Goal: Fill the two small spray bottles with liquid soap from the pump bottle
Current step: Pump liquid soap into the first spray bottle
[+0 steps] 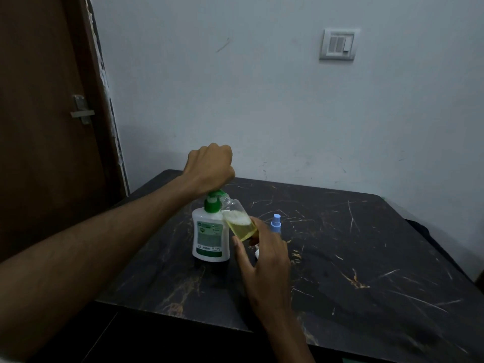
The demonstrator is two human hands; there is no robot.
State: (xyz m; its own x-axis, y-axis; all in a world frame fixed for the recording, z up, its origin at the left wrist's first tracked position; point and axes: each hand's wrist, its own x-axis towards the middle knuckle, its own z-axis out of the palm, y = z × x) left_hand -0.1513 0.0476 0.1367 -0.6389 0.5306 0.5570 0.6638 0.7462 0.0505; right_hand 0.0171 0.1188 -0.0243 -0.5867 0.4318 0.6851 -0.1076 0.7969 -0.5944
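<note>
Over on the left, the left hand [210,167] is bunching into a fist on top of the pump bottle [210,237], pressing its green head [214,199] down; the bottle is standing upright on the bench [366,271]. Just right of it, the right hand [262,260] is gripping a clear spray bottle [239,222], tilting it so its open neck is leaning up-left right under the spout. It's looking roughly half full of yellow soap with foam on top. The second one, blue-capped [275,224], is waiting upright behind the right hand, so that hand is nearer.
</note>
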